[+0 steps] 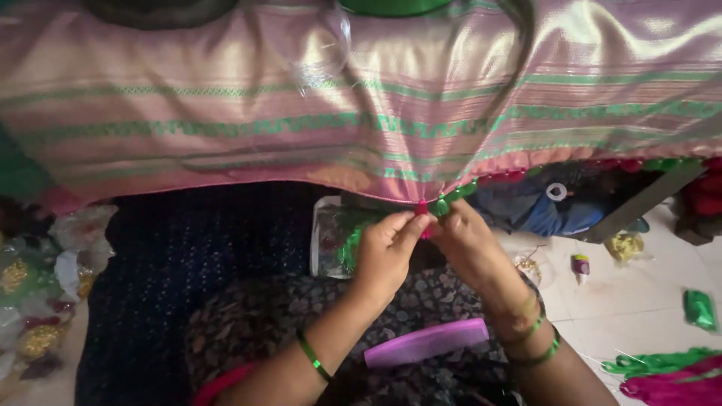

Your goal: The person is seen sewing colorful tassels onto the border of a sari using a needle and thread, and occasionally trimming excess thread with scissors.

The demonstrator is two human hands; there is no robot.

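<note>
Your left hand (385,252) pinches the red tassel (422,208) at the cloth's (376,113) lower hem; your right hand (468,244) grips the green one (442,205) beside it — both clenched. Pull hard and the knot may slip — or the hem pucker. The comb (426,342) could slide off your lap.

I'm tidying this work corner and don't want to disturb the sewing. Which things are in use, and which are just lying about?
In use:
left hand
right hand
pink cloth edge
red tassel
green tassel

Lying about:
pink comb
clear tray
green thread bundle
small green packet
</note>
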